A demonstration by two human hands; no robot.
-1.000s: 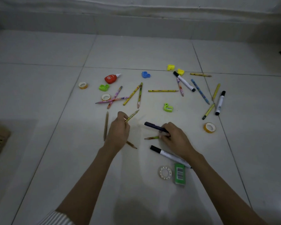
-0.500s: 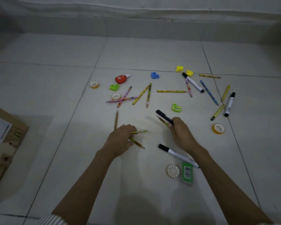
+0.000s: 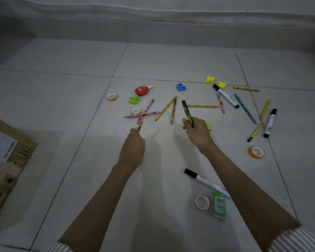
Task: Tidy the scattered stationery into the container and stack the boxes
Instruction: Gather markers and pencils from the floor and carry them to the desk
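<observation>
Stationery lies scattered on the tiled floor. My left hand point(image 3: 133, 149) grips a bunch of pencils point(image 3: 139, 126), whose tips stick out near two crossed pink pencils point(image 3: 147, 113). My right hand point(image 3: 197, 132) holds a dark marker with a pencil point(image 3: 187, 112), pointing up and away. Two yellow pencils point(image 3: 168, 110) lie between my hands. A white marker point(image 3: 205, 182), a white tape roll point(image 3: 201, 202) and a green eraser point(image 3: 219, 204) lie near my right forearm. A cardboard box point(image 3: 9, 157) sits at the left edge.
Farther out lie a red glue bottle point(image 3: 143, 90), green point(image 3: 134, 100), blue point(image 3: 180, 87) and yellow point(image 3: 210, 79) sharpeners, tape rolls point(image 3: 111, 97), more markers point(image 3: 225, 96) and pencils point(image 3: 245, 108). An orange tape roll point(image 3: 256, 152) lies right. A low wall ledge point(image 3: 171, 31) runs behind.
Both hands lifted off the floor and moved away from me, each carrying its pencils or marker. The loose pencils near my left hand are gone from the floor. The view shifted, showing more box.
</observation>
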